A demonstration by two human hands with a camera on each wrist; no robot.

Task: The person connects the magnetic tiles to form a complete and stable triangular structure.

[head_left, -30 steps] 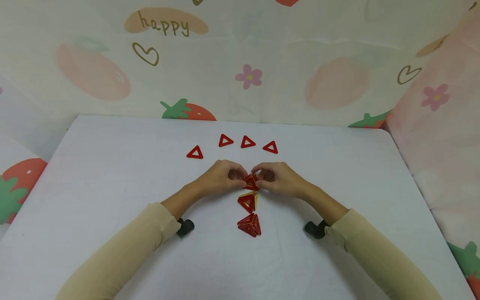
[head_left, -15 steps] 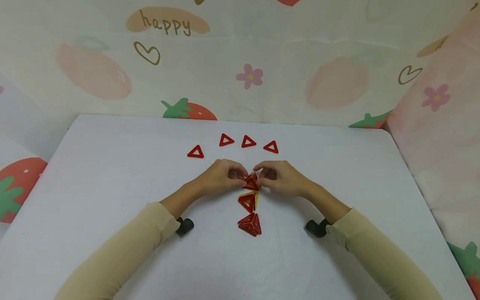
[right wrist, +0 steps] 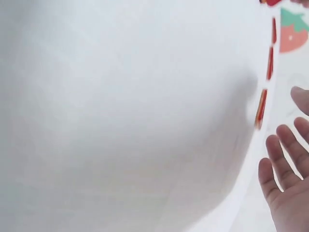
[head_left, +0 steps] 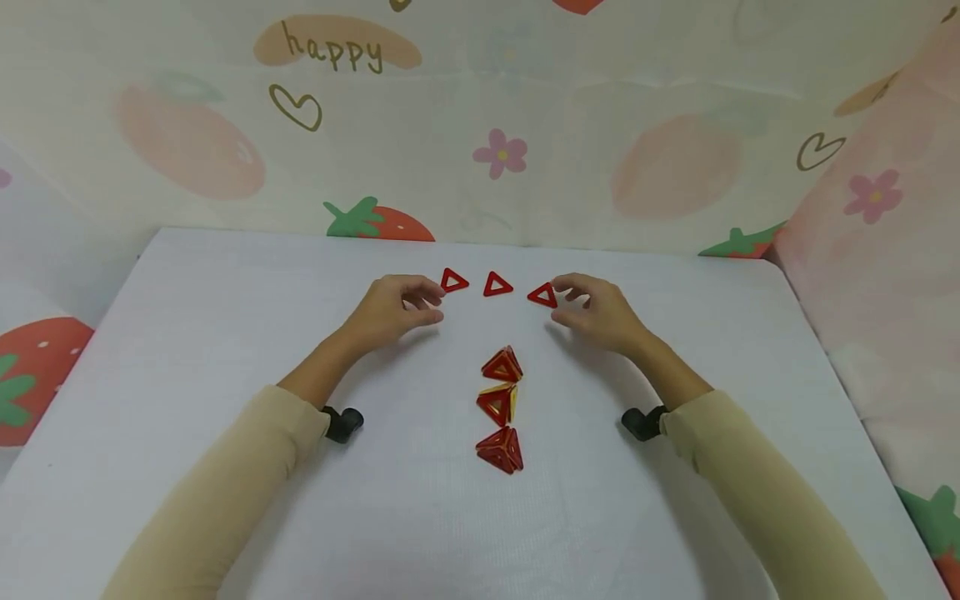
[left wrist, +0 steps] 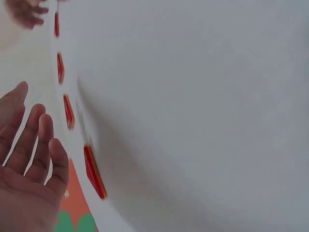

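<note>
In the head view, my left hand (head_left: pixel 396 310) is held over the far left of the table, its fingers loosely spread and holding nothing. Just past its fingertips lies a flat red triangle tile (head_left: pixel 455 287). The leftmost tile (left wrist: pixel 94 173) shows in the left wrist view but is covered by that hand in the head view. My right hand (head_left: pixel 600 312), also empty, hovers close beside the right-hand tile (head_left: pixel 553 297); contact cannot be told. Three small pyramids of such tiles stand in a column: a far one (head_left: pixel 502 365), a middle one with yellow (head_left: pixel 491 406) and a near one (head_left: pixel 500 450).
Another red triangle tile (head_left: pixel 488 284) lies between the two outer visible ones, near the far edge of the white table (head_left: pixel 300 500). A patterned cloth (head_left: pixel 570 192) hangs behind the table.
Both hands have let go of the far pyramid and moved apart, outward and away toward the row of flat tiles. The pyramid stays standing in the column.
</note>
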